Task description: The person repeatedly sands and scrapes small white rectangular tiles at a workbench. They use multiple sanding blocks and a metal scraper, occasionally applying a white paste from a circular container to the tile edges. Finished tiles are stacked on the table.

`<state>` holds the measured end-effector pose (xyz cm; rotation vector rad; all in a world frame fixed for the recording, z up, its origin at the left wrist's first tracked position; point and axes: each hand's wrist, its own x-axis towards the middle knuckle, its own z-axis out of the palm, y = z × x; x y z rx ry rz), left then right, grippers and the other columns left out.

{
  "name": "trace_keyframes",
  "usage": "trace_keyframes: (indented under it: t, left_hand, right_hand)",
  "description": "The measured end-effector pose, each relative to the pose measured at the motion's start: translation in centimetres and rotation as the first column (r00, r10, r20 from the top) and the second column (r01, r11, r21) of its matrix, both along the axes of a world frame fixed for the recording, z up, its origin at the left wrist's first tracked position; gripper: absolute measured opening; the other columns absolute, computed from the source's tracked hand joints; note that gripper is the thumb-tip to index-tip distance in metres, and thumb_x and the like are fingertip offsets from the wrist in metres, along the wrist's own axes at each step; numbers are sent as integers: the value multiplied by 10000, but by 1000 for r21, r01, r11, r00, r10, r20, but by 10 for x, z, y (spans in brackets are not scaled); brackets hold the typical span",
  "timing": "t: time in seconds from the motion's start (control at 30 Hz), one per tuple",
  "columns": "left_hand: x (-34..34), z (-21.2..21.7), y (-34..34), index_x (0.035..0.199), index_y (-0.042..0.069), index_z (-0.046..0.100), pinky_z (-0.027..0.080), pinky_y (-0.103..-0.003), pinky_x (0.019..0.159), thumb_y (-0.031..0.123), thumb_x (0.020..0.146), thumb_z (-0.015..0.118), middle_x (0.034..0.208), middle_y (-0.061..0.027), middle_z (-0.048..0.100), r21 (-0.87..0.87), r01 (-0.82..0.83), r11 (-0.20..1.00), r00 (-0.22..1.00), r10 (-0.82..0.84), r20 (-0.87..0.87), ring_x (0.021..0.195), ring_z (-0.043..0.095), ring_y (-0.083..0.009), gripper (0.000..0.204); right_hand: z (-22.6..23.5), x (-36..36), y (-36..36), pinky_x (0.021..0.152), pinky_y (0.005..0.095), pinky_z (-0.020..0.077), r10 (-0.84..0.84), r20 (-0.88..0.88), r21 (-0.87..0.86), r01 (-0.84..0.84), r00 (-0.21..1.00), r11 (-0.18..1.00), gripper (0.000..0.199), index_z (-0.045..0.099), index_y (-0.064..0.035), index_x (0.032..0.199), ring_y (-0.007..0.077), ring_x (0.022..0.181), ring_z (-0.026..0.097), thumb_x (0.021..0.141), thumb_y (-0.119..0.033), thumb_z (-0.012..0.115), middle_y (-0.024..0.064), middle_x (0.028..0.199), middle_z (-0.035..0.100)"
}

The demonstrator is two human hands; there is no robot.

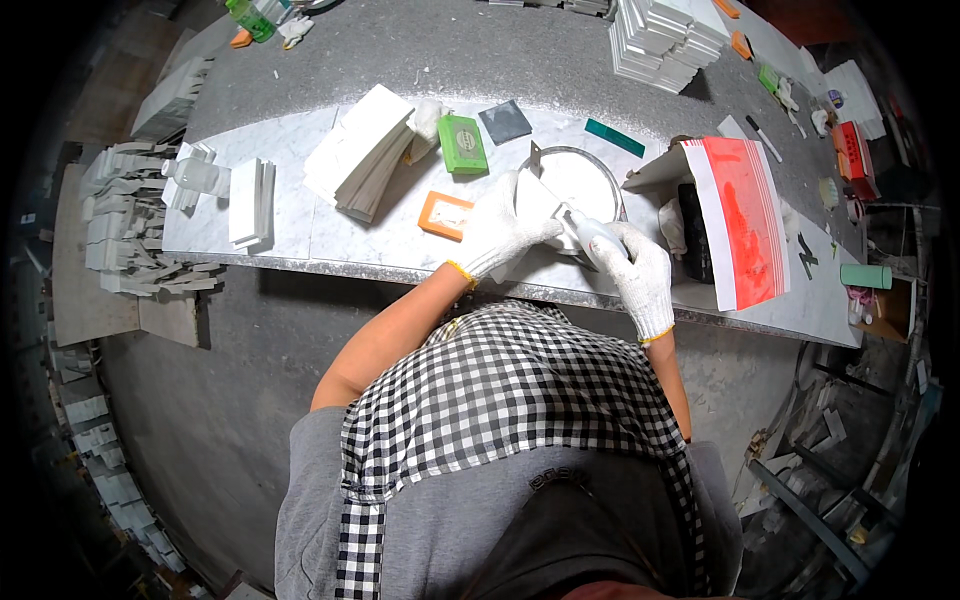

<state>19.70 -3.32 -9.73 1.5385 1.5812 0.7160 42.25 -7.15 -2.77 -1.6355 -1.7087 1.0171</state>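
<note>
My left hand (497, 228), in a white knit glove with a yellow cuff, is closed on a small flat white piece (536, 196), which looks like tile. From the right, my gloved right hand (638, 272) grips a tool with a pale rounded handle (594, 234). Its narrow end meets the edge of the white piece; the exact kind of tool I cannot make out. Beneath and beyond both hands stands a round pan (616, 182) with white material in it. A grey metal blade (535, 156) sticks up at the pan's left rim.
Leaning stacks of white tiles (362, 150) stand left of my hands. Nearby lie an orange block (445, 215), a green box (462, 145), a dark square pad (505, 122) and a teal strip (615, 138). A red-and-white carton (745, 225) rises on the right.
</note>
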Motion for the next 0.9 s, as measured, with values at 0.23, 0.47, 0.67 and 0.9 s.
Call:
trace_keyframes:
  t: [0.23,0.47,0.67,0.9]
  left_hand:
    - [0,3,1,1307,16,560,546,-414,901,543,637,876,1150,-200,691,-21,17,1000,1000,-17,6,1062,683,-342,909]
    - [2,4,-2,1171,19,597,531,-413,883,486,661,892,1063,-176,677,37,-9,999,1000,8,24,1007,667,-301,752]
    - [1,0,-1,1171,18,597,532,-410,879,484,660,891,1068,-178,675,30,-3,1000,999,2,33,1012,666,-297,751]
    - [2,1,-1,1173,15,597,534,-412,870,483,658,893,1070,-174,679,28,-2,1000,1000,2,9,997,670,-296,756]
  right_hand:
    - [1,-1,0,761,364,534,11,21,12,-11,1000,1000,321,760,-55,1067,264,835,714,918,-335,713,153,944,742]
    - [1,-1,0,753,369,533,3,6,23,-4,1000,1000,310,754,-51,1053,281,825,711,919,-327,709,155,931,737]
    - [-1,0,2,762,369,537,19,15,19,-19,1000,1000,312,756,-55,1068,286,844,718,917,-324,712,156,950,742]
    - [-1,1,1,774,374,540,7,26,15,-7,1000,1000,320,759,-61,1075,304,863,719,914,-334,716,156,973,743]
